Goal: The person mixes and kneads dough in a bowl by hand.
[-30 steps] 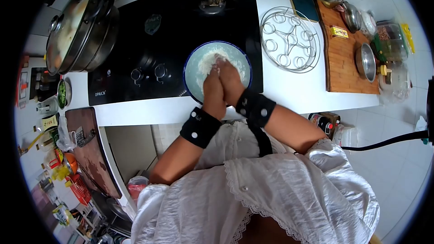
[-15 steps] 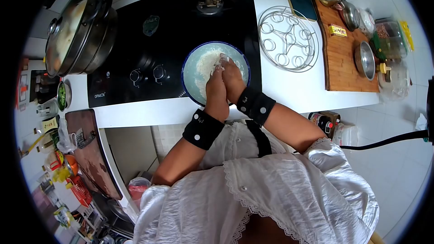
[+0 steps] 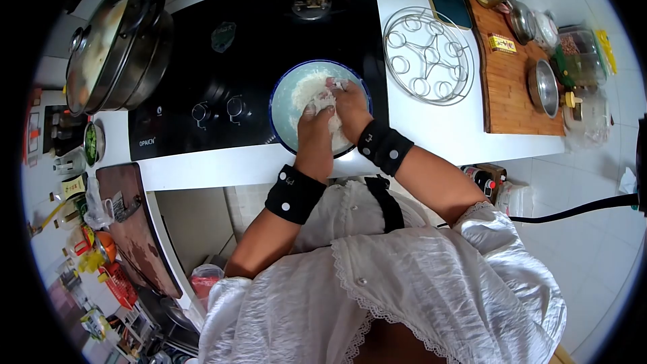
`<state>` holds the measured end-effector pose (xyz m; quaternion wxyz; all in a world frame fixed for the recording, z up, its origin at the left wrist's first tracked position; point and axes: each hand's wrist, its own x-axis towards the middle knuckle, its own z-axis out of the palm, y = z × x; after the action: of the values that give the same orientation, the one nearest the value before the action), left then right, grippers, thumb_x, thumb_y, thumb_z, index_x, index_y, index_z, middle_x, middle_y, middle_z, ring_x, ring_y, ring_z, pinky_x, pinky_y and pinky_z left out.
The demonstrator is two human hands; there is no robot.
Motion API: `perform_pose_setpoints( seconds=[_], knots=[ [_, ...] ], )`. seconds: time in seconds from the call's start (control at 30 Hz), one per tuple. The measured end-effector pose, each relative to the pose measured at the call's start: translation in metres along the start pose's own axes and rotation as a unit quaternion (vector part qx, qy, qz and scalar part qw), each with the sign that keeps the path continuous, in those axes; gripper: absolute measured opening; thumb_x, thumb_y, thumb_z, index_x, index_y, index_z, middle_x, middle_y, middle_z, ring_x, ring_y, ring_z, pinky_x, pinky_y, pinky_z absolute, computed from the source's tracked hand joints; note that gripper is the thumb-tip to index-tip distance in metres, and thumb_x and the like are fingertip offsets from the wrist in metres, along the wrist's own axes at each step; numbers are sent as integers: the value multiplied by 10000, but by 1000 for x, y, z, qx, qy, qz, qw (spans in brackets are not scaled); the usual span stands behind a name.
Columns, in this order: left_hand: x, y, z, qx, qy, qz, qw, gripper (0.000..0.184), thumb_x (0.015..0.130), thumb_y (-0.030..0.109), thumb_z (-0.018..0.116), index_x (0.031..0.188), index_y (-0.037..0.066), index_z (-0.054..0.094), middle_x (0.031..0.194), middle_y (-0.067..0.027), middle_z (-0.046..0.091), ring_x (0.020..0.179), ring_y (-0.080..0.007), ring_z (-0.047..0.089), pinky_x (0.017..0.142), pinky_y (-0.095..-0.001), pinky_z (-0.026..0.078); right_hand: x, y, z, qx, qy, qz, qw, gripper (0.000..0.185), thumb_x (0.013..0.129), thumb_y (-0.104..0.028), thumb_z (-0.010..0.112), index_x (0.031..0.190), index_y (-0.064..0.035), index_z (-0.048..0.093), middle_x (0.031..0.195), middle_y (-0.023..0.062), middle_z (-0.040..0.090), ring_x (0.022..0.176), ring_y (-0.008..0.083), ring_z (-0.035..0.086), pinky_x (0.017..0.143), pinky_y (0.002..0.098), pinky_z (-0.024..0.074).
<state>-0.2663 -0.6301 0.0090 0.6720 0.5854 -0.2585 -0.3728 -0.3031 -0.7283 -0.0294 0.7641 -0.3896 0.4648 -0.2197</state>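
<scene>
Flour-like white powder (image 3: 309, 85) lies inside a pale green, blue-rimmed bowl (image 3: 286, 94), at the front right of a black cooktop (image 3: 263, 23) lettered "OPAICN" at its lower left corner. Left hand (image 3: 315, 136) and right hand (image 3: 352, 112), both in the bowl, have bent, powder-coated fingers with white clumps at them; whether either is fully closed cannot be told. Black wristbands (image 3: 295, 194) bear pale marks too small to read. To the right, a round wire rack (image 3: 435, 56) rests on the white worktop (image 3: 441, 136), beside a wooden board (image 3: 507, 98) carrying a yellow-and-red box (image 3: 502, 43), its print illegible.
</scene>
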Motion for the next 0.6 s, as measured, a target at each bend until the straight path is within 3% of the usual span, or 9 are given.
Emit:
perform_pose_setpoints(
  seconds=[0.03, 0.1, 0.23, 0.3, 0.37, 0.43, 0.5, 0.57, 0.6],
  knots=[
    [0, 0, -1, -33, 17, -22, 999, 368, 731, -99, 445, 1098, -70, 455, 1113, -216, 490, 1036, -311, 481, 899, -337, 378, 4, 2, -6, -8, -5, -1, 1000, 182, 826, -44, 420, 968, 1, 524, 856, 103, 563, 771, 182, 545, 686, 279, 446],
    [11, 5, -6, -119, 81, -185, 972, 271, 794, 5, 463, 1059, -43, 503, 1034, -138, 545, 966, -194, 519, 864, -273, 394, 8, 5, -12, 18, -27, -13, 999, 183, 813, -12, 405, 926, -1, 550, 864, 87, 575, 760, 167, 546, 701, 261, 438],
    [25, 5, -19, -48, 65, -185, 979, 249, 840, 124, 496, 1047, -9, 536, 968, -44, 566, 889, -102, 524, 812, -217, 395, 8, -2, -20, -3, -59, -36, 998, 194, 825, -20, 400, 948, -3, 550, 869, 82, 579, 787, 167, 548, 735, 260, 434],
    [32, 3, -25, 32, 48, -157, 986, 265, 813, 128, 526, 1033, -18, 538, 997, -90, 565, 895, -150, 538, 810, -244, 405, 5, -9, -22, 7, -83, -50, 995, 205, 837, -37, 402, 980, -2, 545, 867, 107, 590, 815, 203, 562, 756, 270, 431],
    [34, 0, -32, 189, -2, -119, 975, 336, 767, 146, 577, 1059, -13, 521, 1063, -143, 529, 942, -207, 526, 830, -278, 405, 7, -10, -27, -198, -101, -121, 967, 250, 813, -78, 471, 1047, -2, 514, 937, 166, 571, 894, 260, 548, 789, 285, 430],
    [37, -4, -38, 411, -85, -61, 905, 480, 704, 178, 647, 1123, 8, 484, 1166, -201, 458, 1031, -275, 490, 872, -320, 396, 8, -11, -33, -408, -126, -238, 872, 365, 772, -119, 544, 1113, -9, 474, 1018, 216, 529, 968, 312, 519, 814, 307, 430],
    [28, -11, -36, 519, -128, -10, 845, 656, 624, 202, 704, 1193, 48, 417, 1225, -237, 367, 1097, -333, 417, 904, -354, 377, 0, -7, -38, -599, -154, -382, 686, 522, 713, -158, 622, 1178, -23, 426, 1110, 256, 466, 1036, 356, 476, 832, 335, 434],
    [20, -9, -30, 595, -163, -2, 787, 879, 539, 232, 762, 1280, 116, 303, 1269, -264, 286, 1151, -374, 347, 895, -372, 397, -23, -23, -28, -683, -174, -292, 647, 621, 660, -166, 659, 1206, -27, 398, 1166, 251, 415, 1062, 351, 460, 838, 350, 437],
    [20, -9, -28, 609, -162, -4, 777, 877, 536, 233, 763, 1278, 120, 309, 1266, -261, 290, 1149, -370, 351, 880, -370, 410, -31, -30, -24, -720, -183, -246, 622, 671, 634, -169, 678, 1220, -28, 384, 1194, 249, 390, 1075, 349, 451, 841, 358, 439]
  ],
)
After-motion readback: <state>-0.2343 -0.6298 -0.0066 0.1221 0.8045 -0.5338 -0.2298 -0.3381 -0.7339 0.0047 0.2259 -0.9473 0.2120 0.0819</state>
